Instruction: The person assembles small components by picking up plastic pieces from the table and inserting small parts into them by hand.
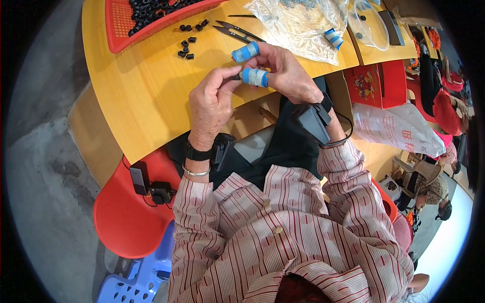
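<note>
My left hand (209, 103) pinches a small black cylindrical part (236, 78) between thumb and forefinger, just over the table's near edge. Close against it is my right hand (290, 76), its fingers curled and its thumb tip meeting the part. Blue tape wraps that thumb (254, 77) and forefinger (246, 52). Whatever else the right fingers hold is too small to make out. Beyond the hands, several loose black cylindrical parts (186, 49) lie scattered on the yellow table (126, 101). Thread snips (237, 33) rest just past my right forefinger.
A red basket (166, 26) of black parts stands at the far left. Clear plastic bags (298, 35) with small pieces and a blue-taped roll (333, 39) lie to the right. Beside me are a red chair (126, 222) and a red box (371, 86). People sit at the far right.
</note>
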{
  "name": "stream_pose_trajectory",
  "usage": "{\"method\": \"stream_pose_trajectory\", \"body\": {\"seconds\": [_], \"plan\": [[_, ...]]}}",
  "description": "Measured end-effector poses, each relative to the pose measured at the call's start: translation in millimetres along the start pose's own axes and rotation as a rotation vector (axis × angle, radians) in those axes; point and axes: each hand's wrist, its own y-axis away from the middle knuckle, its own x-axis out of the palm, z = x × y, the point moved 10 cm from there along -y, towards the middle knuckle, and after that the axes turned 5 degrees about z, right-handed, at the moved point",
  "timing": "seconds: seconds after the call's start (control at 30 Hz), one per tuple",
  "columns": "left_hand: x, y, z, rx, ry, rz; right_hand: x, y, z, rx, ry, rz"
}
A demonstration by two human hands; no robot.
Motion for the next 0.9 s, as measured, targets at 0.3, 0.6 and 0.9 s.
{"method": "stream_pose_trajectory", "body": {"seconds": [0.3,0.6,0.9], "plan": [[3,0,-13,0.068,-0.091,0.016,-7,-5,3,-0.023,0.239,0.064],[6,2,-20,0.106,-0.163,0.043,-8,0,-7,0.057,0.114,0.041],[5,3,-19,0.105,-0.166,0.03,-3,2,-10,0.022,0.035,0.036]]}}
